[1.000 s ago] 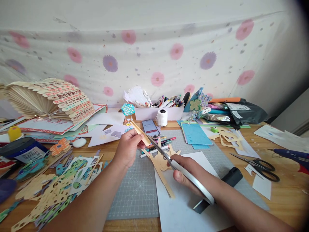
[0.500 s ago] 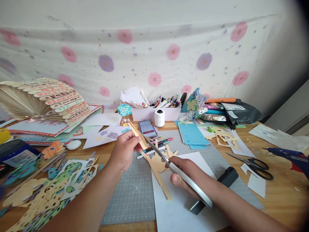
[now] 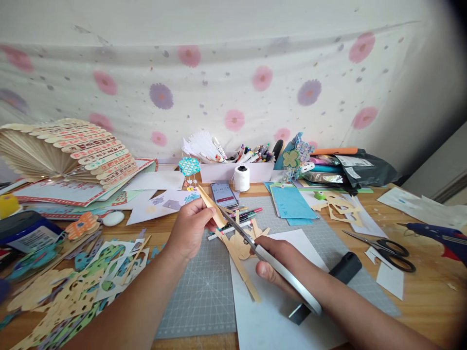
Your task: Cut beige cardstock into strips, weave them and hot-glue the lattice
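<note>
My left hand [image 3: 189,227] pinches a folded piece of tan paper [image 3: 210,204] above the grey cutting mat [image 3: 197,301]. Through the handles of white-handled scissors [image 3: 288,278] go the fingers of my right hand [image 3: 279,257]; the blades point up and left, their tips at the tan paper's edge by my left fingers. Below the blades, a tan cut-out shape [image 3: 239,248] and a long tan strip [image 3: 242,272] lie partly over a white sheet [image 3: 270,311]. Several pens [image 3: 251,213] are behind the blades.
Paper scraps [image 3: 73,291] pile at the left. Behind stand a phone [image 3: 223,194], a thread spool [image 3: 241,178] and a pen box [image 3: 215,172]. Black-handled scissors [image 3: 390,250], a black object [image 3: 345,267] and a blue glue gun [image 3: 434,233] lie to the right. Blue sheets [image 3: 292,201] lie behind the mat.
The view has shifted very slightly. Both hands keep nearly the same pose, with the tan paper and scissors still held.
</note>
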`<control>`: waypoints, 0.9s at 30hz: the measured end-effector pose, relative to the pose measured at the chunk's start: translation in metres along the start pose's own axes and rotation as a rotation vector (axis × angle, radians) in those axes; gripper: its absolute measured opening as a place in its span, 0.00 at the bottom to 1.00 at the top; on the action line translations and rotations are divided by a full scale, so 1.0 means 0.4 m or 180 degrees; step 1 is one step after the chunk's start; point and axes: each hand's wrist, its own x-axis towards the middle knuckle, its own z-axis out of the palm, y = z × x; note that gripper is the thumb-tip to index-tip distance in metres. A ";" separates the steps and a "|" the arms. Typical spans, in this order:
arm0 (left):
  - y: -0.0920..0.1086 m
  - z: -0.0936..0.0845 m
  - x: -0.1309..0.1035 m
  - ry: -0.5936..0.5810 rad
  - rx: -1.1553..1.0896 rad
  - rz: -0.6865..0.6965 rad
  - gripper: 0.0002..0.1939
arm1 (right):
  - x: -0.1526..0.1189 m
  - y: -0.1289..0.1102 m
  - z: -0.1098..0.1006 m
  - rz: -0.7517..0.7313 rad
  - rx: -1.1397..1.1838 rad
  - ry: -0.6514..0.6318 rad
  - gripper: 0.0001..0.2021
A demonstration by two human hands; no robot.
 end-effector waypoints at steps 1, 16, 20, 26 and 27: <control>0.000 0.001 0.000 -0.0015 0.0012 0.0002 0.07 | -0.002 -0.001 -0.001 -0.0011 0.0023 0.0008 0.34; -0.006 0.005 -0.005 -0.0148 0.0181 0.0020 0.08 | -0.009 -0.010 -0.003 0.0061 0.0084 -0.0002 0.35; -0.009 0.001 -0.008 -0.0196 0.0215 0.0044 0.07 | -0.007 -0.013 -0.006 0.0097 0.0120 -0.0009 0.36; -0.013 0.004 0.006 -0.0351 0.0180 0.0149 0.11 | 0.004 0.002 0.003 0.0010 0.0108 0.0140 0.35; -0.008 0.003 0.008 -0.0354 0.0165 0.0202 0.12 | 0.005 0.003 0.003 -0.0035 0.0129 0.0180 0.35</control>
